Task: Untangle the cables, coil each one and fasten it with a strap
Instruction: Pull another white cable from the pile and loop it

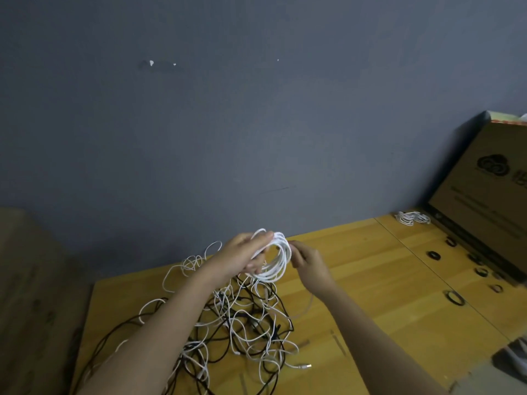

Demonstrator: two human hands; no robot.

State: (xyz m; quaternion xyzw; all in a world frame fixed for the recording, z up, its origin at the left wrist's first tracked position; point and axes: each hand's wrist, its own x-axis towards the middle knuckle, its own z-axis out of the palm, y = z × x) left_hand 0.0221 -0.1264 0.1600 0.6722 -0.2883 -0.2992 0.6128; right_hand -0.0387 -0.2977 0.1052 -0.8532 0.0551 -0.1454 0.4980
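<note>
Head view, nearest first: below the fingers of both hands lies a loose tangle of thin white and black cables [245,323], spread over the yellow-brown wooden tabletop [370,280]. One white plug end shows at its near right edge. Above the tangle, the left hand [242,258] holds up a round coil of thin white cable [276,258], fingers curled over its left side and top. The right hand [308,262] is at the coil's right rim, its fingers bent close together as if pinching the cable; what exactly they hold cannot be told.

The cable looks light, limp and smooth, so I judge the loops will spring apart or slide unless gripped across the whole bundle. Best hold seems to be where the turns bunch under the left fingers, leaving the opposite side free for a strap. A strand appears to trail from the coil down into the tangle and may drag.

Well right of the fingers, several small black strap rings [454,297] lie scattered on the wood. Farther right and back rests a finished white coil [412,218], just beside a leaning brown cardboard box [484,189]. Behind everything stands a plain blue-grey wall [228,109].
</note>
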